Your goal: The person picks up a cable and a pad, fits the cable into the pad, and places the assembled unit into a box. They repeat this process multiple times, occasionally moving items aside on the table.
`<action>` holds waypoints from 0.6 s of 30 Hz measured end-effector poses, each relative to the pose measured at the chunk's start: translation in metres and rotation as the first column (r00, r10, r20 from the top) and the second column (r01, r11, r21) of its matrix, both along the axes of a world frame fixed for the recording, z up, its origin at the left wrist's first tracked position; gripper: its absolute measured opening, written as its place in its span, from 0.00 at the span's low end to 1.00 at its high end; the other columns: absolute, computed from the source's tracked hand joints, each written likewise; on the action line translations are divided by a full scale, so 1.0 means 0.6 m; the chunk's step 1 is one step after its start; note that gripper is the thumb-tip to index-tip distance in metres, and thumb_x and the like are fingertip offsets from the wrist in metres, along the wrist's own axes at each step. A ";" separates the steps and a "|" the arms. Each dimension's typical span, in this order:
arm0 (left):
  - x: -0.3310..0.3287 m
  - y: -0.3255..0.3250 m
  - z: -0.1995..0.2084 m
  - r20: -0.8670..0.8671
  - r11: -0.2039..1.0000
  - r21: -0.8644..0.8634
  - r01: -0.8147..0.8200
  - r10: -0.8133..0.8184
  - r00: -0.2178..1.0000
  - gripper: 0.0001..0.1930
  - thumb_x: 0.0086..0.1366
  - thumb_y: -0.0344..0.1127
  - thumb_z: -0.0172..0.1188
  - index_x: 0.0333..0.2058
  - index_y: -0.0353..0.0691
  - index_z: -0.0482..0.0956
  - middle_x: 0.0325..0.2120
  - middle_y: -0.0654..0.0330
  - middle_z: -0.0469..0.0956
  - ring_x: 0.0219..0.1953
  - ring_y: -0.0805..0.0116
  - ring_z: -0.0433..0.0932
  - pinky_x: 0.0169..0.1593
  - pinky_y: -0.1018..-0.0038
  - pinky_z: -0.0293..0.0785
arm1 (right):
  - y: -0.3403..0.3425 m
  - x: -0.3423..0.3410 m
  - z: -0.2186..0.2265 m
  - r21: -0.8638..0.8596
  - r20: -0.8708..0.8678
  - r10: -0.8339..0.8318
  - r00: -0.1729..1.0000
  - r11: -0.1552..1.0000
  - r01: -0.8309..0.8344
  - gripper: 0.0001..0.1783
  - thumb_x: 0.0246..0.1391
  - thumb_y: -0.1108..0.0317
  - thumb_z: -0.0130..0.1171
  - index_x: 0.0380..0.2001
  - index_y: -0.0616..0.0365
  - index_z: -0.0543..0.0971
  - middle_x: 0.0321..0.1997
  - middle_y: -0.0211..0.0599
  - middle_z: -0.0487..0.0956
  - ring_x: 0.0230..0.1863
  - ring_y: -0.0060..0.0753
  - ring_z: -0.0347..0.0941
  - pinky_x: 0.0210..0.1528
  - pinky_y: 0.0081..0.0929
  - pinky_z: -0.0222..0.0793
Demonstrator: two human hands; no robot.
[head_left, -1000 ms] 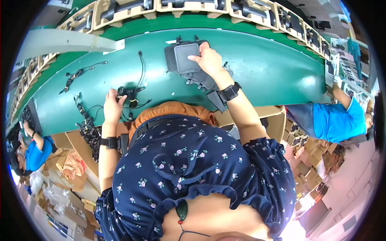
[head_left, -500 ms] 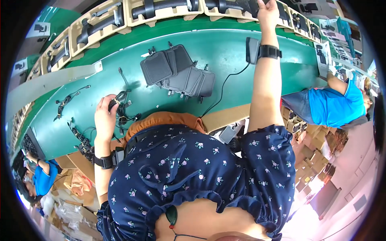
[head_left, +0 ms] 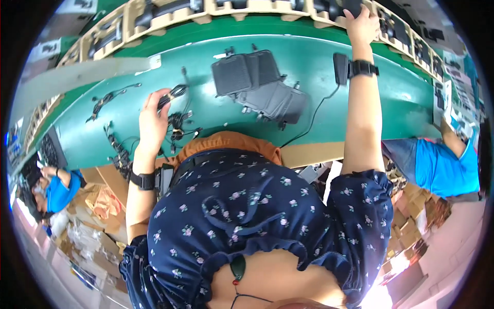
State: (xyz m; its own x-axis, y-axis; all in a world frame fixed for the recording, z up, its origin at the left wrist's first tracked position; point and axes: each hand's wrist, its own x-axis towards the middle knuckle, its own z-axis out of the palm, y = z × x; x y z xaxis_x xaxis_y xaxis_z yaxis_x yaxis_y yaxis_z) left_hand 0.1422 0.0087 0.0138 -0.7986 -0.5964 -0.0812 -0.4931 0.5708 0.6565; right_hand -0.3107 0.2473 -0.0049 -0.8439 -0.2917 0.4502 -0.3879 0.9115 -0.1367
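Observation:
My left hand [head_left: 153, 116] is raised over the left part of the green table, its fingers closed on a coiled black cable [head_left: 176, 92]. Another bundled black cable [head_left: 176, 123] lies just beneath it. My right hand [head_left: 362, 28] reaches to the far trays, thumb and fingers around a dark flat piece [head_left: 352, 7] at a tray's edge; the picture's rim cuts part of it off. Between my hands lies an overlapping pile of flat black rectangular pieces [head_left: 234, 74] with small clips at their edges. Beside my right wrist is a black box-shaped device [head_left: 340, 68] with a cord.
Moulded tan trays [head_left: 210, 11] holding black parts line the far edge of the green table [head_left: 206, 116]. More cables [head_left: 105, 100] lie at left, near a pale curved bar [head_left: 92, 72]. A person in blue [head_left: 447, 165] works at right, another [head_left: 62, 190] at far left.
My left hand has lifted the coiled cable off the bundle beneath it. My right hand stays at the trays, now with its fingers spread around the dark piece. The whole view has shifted.

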 end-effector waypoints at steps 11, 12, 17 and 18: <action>-0.023 0.050 0.044 -0.290 0.989 0.076 0.130 -0.103 0.951 0.21 0.51 0.20 0.58 0.45 0.36 0.66 0.34 0.53 0.74 0.37 0.62 0.75 0.42 0.71 0.72 | -0.192 0.488 0.072 -0.573 0.696 0.711 -0.100 0.466 -0.674 0.25 0.54 0.58 0.53 0.53 0.55 0.66 0.30 0.45 0.76 0.32 0.41 0.73 0.35 0.33 0.67; -0.025 0.054 0.051 -0.356 0.978 0.205 0.027 0.049 0.933 0.22 0.51 0.20 0.58 0.46 0.36 0.66 0.33 0.56 0.73 0.34 0.67 0.73 0.40 0.75 0.71 | -0.195 0.496 0.060 -0.675 0.546 0.835 -0.064 0.394 -0.624 0.22 0.56 0.59 0.50 0.52 0.55 0.66 0.25 0.46 0.75 0.28 0.42 0.73 0.32 0.33 0.67; 0.003 0.031 0.036 -0.101 0.798 0.603 0.000 0.076 0.992 0.18 0.58 0.25 0.56 0.48 0.36 0.67 0.25 0.61 0.71 0.24 0.78 0.67 0.30 0.82 0.67 | -0.197 0.485 0.084 -0.887 0.425 0.886 -0.187 0.449 0.110 0.16 0.62 0.62 0.43 0.43 0.64 0.70 0.25 0.28 0.70 0.27 0.18 0.66 0.34 0.16 0.65; 0.004 0.032 0.026 -0.080 0.774 0.631 0.046 0.006 0.997 0.14 0.64 0.32 0.51 0.48 0.36 0.69 0.25 0.60 0.73 0.25 0.76 0.70 0.33 0.82 0.69 | -0.194 0.488 0.083 -0.889 0.345 0.920 -0.187 0.384 0.251 0.16 0.62 0.62 0.43 0.44 0.64 0.70 0.28 0.29 0.72 0.30 0.18 0.67 0.37 0.16 0.65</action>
State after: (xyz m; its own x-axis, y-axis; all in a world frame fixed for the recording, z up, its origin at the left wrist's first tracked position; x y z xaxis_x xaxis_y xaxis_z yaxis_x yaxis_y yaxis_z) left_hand 0.1447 0.0278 0.0291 -0.8287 -0.4156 -0.3750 -0.4219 0.0235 0.9063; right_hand -0.0181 0.1306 0.0447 -0.3426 -0.9243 -0.1682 0.4309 0.0045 -0.9024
